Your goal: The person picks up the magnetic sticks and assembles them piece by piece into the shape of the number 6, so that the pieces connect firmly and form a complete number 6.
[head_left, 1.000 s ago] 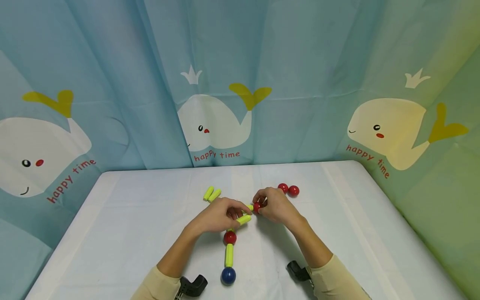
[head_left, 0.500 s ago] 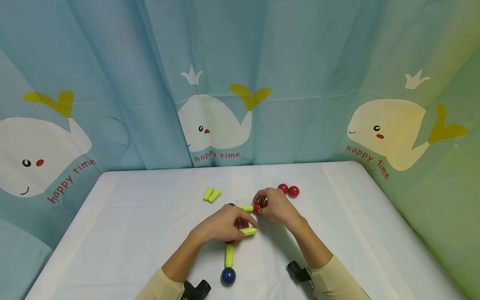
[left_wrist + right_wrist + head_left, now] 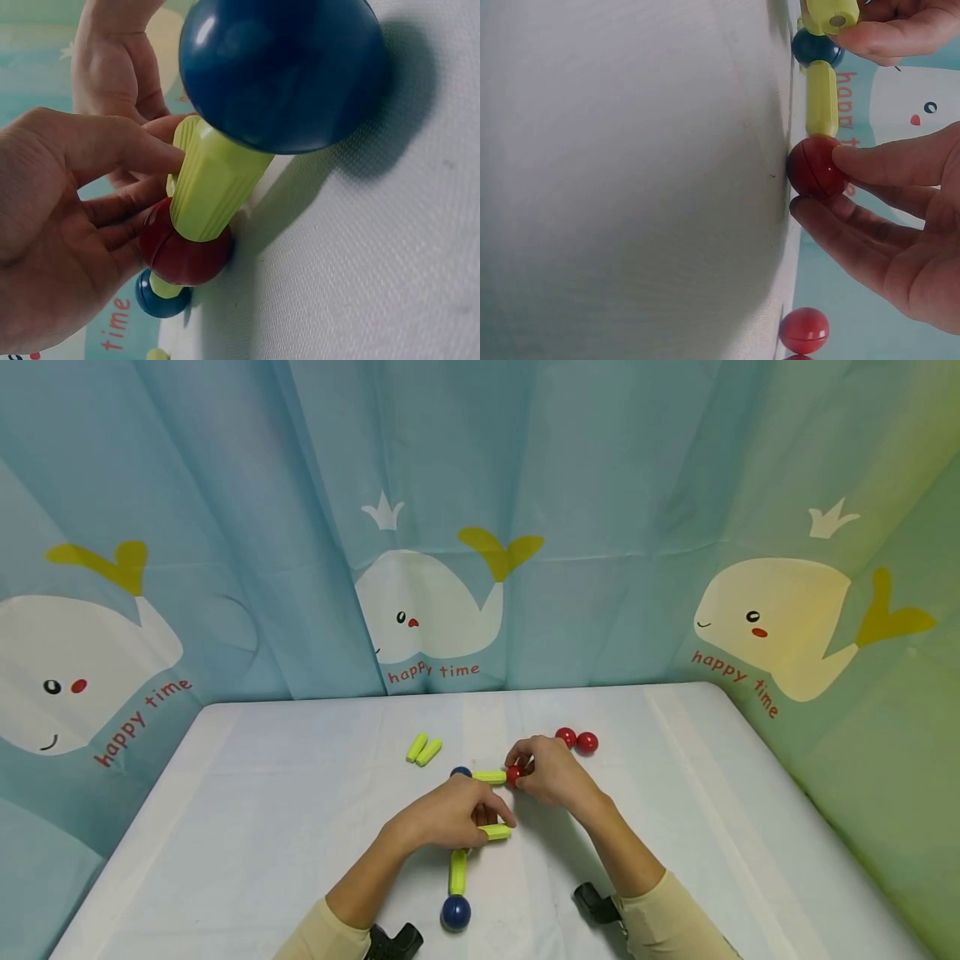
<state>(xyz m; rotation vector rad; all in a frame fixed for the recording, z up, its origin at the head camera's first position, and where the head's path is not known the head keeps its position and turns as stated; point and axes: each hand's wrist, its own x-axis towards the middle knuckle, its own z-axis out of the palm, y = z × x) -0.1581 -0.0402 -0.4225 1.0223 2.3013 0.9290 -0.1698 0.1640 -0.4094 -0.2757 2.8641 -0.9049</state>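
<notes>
Head view: the left hand (image 3: 453, 811), pinching a ridged yellow-green rod (image 3: 498, 832), has come closer to the front blue ball (image 3: 455, 912), seemingly to join the rod beyond it; farther beyond, rightward, the right hand (image 3: 553, 770) still pinches a red ball (image 3: 513, 776).

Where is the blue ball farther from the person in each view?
Head: blue ball, lower middle, partly behind the left hand.
Left wrist: blue ball, lower left, beyond the red ball.
Right wrist: blue ball, near the top, right of centre.
Shared landmark: the left hand, in all three.
</notes>
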